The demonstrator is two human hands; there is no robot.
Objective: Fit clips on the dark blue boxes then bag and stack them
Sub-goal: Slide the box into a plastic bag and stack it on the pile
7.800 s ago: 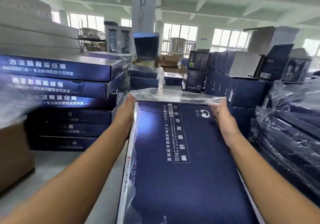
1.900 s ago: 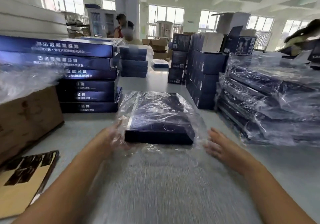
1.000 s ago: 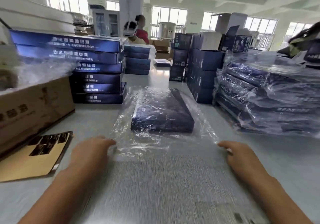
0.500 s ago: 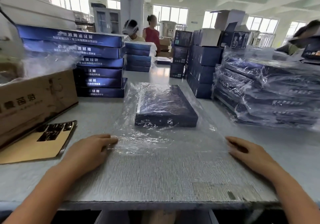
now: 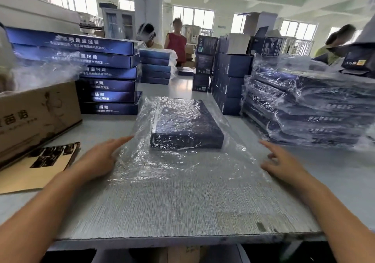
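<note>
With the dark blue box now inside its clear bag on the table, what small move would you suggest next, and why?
Probably fold the loose near end of the clear bag under the dark blue box. It trails flat toward the table edge, and the left hand and right hand lie open at its sides.

Both bare arms reach forward. The left hand [image 5: 97, 158] lies palm down, its fingers [image 5: 121, 140] straight and pointing ahead. The right hand [image 5: 284, 164] is spread open too; it looks blurry, maybe lifted a little.
</note>
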